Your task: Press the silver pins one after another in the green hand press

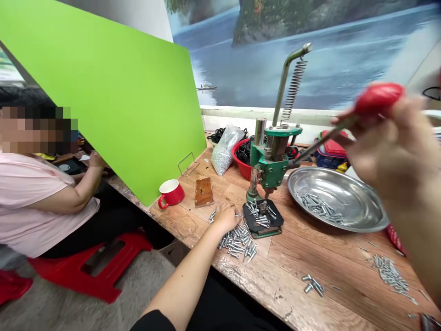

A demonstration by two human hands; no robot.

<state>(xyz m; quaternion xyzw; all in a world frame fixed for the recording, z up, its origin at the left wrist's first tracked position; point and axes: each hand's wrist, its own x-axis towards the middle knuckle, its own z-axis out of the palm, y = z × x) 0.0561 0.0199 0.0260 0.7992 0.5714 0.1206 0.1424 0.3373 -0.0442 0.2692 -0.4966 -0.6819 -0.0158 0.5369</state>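
Note:
My right hand, blurred by motion, is closed around the red-knobbed lever of a green hand press. My left hand rests on a pile of metal eye bolts left of the press, its fingers curled with one bolt showing at the fingertips. On the black base plate of the press lie several more eye bolts around a small metal fixture. A tall coil spring hangs from the bent rod above the press.
A steel bowl holding metal pins stands right of the press; loose pins lie nearby. Left are a red mug, a wooden block and a green partition. Behind are a filled clear bag and a red basin. Another person sits at left.

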